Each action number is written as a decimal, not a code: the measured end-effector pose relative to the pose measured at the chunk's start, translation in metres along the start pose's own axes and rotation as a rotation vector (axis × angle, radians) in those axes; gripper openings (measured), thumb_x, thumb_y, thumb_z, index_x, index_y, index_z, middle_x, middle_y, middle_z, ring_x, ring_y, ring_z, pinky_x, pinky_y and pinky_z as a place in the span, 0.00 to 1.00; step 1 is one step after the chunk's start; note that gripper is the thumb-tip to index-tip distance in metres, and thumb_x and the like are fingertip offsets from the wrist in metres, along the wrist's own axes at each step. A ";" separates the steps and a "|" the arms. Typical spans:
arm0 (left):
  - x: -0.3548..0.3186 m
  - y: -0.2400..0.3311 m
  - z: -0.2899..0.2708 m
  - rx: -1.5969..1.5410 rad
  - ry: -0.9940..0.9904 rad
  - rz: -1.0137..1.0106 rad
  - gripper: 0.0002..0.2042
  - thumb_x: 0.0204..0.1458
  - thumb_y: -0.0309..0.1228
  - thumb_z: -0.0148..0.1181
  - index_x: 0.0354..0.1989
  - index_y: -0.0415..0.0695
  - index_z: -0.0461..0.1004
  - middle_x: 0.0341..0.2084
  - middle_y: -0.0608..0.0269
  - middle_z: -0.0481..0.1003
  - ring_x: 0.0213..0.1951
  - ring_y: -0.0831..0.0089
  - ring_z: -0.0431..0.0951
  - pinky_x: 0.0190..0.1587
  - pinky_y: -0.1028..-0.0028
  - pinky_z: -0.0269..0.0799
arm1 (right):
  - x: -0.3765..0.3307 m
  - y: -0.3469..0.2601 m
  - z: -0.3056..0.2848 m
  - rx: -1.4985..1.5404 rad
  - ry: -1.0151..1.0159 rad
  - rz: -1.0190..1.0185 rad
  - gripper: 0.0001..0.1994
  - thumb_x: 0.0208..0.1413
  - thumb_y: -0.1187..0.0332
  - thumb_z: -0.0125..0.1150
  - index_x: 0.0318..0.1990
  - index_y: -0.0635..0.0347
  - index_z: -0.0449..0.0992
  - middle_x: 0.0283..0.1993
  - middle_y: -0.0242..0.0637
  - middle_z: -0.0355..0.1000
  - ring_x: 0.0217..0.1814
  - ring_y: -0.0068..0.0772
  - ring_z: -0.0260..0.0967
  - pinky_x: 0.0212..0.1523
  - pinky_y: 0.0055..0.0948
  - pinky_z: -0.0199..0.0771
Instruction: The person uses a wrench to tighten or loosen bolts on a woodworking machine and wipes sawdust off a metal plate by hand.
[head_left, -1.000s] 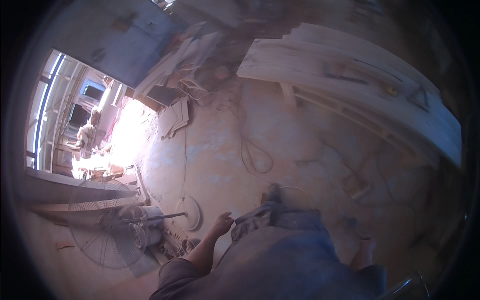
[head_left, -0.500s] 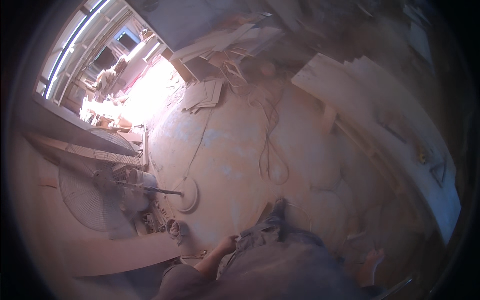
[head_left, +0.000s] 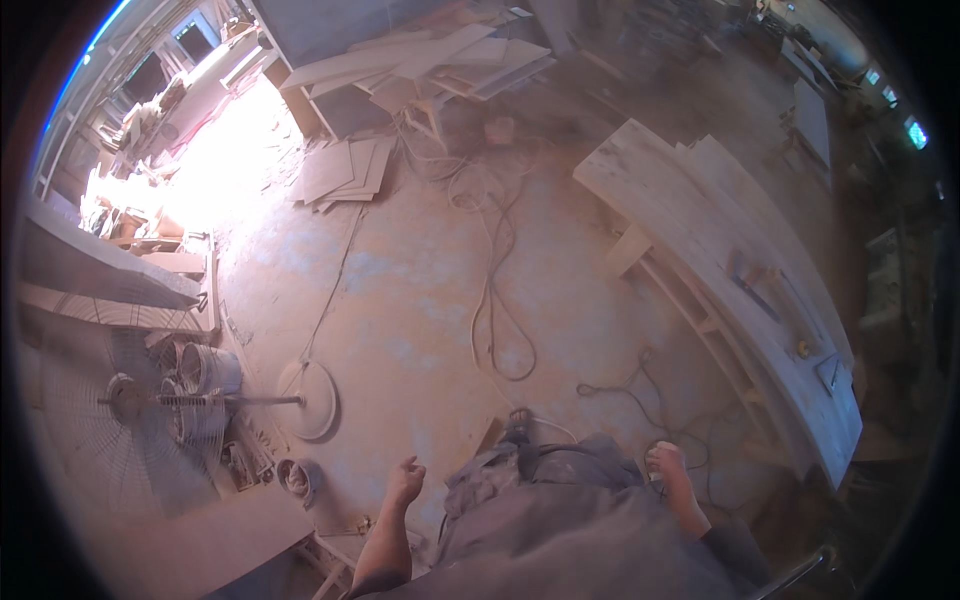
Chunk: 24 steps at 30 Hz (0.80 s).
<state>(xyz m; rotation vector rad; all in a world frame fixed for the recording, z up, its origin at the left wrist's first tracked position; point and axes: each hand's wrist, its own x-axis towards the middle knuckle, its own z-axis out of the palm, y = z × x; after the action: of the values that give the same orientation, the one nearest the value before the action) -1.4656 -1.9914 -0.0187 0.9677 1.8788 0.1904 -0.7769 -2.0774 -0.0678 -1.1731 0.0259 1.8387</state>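
My left hand (head_left: 405,481) hangs over the floor to the left of my body, holding nothing that I can see. Its fingers are loosely bent and partly apart. My right hand (head_left: 666,460) is on the other side of me, with its fingers curled closed. Something small and pale may show at its lower edge, but I cannot make it out. A dark cable (head_left: 640,392) lies in loops on the floor close to the right hand. My foot (head_left: 518,424) shows ahead of my grey clothing (head_left: 560,510).
A long workbench (head_left: 700,215) with a square and other tools stands on the right. A large caged fan (head_left: 125,400) with a round base (head_left: 318,402) stands left, beside buckets (head_left: 210,369). Flat panels (head_left: 345,170) and looped cords (head_left: 490,300) lie ahead on the dusty floor.
My left hand has moved away from my clothing, out to the left. My right hand has come up and forward. The view has swung to the right.
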 end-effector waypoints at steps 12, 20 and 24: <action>0.057 0.048 0.021 -0.179 0.021 -0.116 0.29 0.52 0.33 0.59 0.62 0.30 0.68 0.37 0.48 0.82 0.38 0.65 0.82 0.43 0.69 0.76 | 0.094 -0.043 0.119 -1.327 0.504 -0.047 0.23 0.48 0.62 0.63 0.52 0.64 0.79 0.46 0.50 0.80 0.46 0.45 0.80 0.50 0.37 0.78; 0.066 0.153 0.021 -0.105 -0.028 -0.102 0.25 0.55 0.34 0.61 0.60 0.35 0.71 0.41 0.46 0.82 0.44 0.61 0.83 0.48 0.66 0.76 | 0.199 -0.087 0.061 -1.883 0.180 0.008 0.15 0.47 0.64 0.60 0.43 0.57 0.82 0.41 0.47 0.80 0.41 0.47 0.80 0.46 0.43 0.79; 0.103 0.239 -0.020 0.004 0.058 -0.137 0.24 0.56 0.31 0.59 0.60 0.33 0.70 0.41 0.46 0.82 0.42 0.63 0.83 0.46 0.68 0.76 | 0.277 -0.165 0.128 -1.814 0.323 -0.269 0.16 0.46 0.67 0.58 0.43 0.61 0.81 0.36 0.49 0.79 0.35 0.47 0.80 0.41 0.42 0.79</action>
<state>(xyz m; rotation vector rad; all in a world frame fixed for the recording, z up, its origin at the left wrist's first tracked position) -1.3742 -1.7545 0.0425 0.8396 1.9918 0.1344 -0.7843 -1.7360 -0.1278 -2.3774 -1.8009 1.0595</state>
